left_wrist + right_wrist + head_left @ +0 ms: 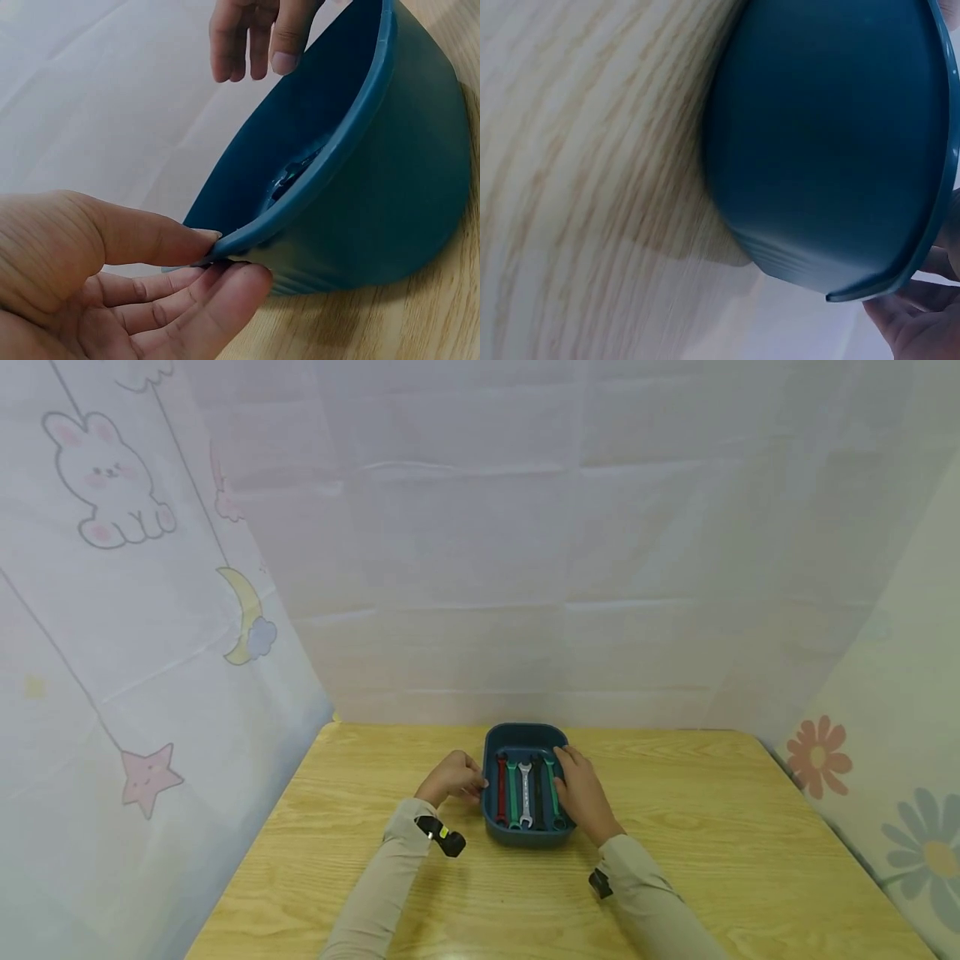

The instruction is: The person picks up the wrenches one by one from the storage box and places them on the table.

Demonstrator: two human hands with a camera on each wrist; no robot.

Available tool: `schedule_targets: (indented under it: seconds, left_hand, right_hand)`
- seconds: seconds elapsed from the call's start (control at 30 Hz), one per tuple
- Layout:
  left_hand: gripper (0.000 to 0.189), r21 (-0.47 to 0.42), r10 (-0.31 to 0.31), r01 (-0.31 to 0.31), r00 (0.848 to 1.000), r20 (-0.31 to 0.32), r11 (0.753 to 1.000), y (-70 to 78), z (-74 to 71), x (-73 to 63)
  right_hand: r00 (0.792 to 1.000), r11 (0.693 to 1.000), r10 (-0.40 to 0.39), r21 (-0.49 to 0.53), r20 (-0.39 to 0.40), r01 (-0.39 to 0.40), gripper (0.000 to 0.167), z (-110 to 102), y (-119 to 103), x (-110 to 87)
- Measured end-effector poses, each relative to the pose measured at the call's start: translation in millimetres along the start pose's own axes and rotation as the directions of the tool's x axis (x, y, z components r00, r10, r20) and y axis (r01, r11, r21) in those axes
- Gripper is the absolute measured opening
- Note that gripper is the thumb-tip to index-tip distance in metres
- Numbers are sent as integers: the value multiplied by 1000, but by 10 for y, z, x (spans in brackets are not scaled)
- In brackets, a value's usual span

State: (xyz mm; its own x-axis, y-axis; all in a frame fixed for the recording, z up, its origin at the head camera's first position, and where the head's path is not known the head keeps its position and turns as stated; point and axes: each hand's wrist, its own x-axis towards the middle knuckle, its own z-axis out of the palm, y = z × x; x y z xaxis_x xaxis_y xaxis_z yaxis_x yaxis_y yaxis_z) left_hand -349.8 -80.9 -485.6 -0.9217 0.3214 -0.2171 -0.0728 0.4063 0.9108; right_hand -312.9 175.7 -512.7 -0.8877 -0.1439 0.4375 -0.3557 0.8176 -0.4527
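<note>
A dark blue plastic bin point(527, 839) stands on the wooden table. In the head view several wrenches lie side by side in it: a red wrench point(502, 793), a green wrench point(513, 795), a silver wrench point(526, 795), a black wrench point(537, 797) and a second green wrench point(553, 793). My left hand point(456, 777) pinches the bin's left rim, thumb inside and fingers outside, as the left wrist view shows. Above the right side of the bin is my right hand point(583, 793), its fingers point(259, 52) hanging loosely over the opening with nothing seen in them.
The wooden table point(697, 827) reaches out on both sides of the bin. Behind it hangs a pale curtain point(480, 568), and patterned sheets point(135, 635) flank the left and right. A black wrist camera point(442, 837) is strapped to the left wrist.
</note>
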Motion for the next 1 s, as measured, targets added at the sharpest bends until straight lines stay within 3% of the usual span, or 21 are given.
schedule_targets:
  seconds: [0.47, 0.7, 1.0]
  left_hand:
    - [7, -8, 4, -4, 1000, -7, 1000, 28, 7, -5]
    - [10, -23, -3, 3, 1000, -5, 1000, -16, 8, 24]
    - [5, -40, -2, 2, 1000, 5, 999, -38, 13, 57]
  right_hand:
    - [999, 999, -36, -5, 39, 37, 54, 34, -62, 25]
    - [994, 1000, 12, -22, 106, -9, 54, 43, -64, 42]
    - [990, 997, 19, -74, 142, -8, 51, 33, -73, 76]
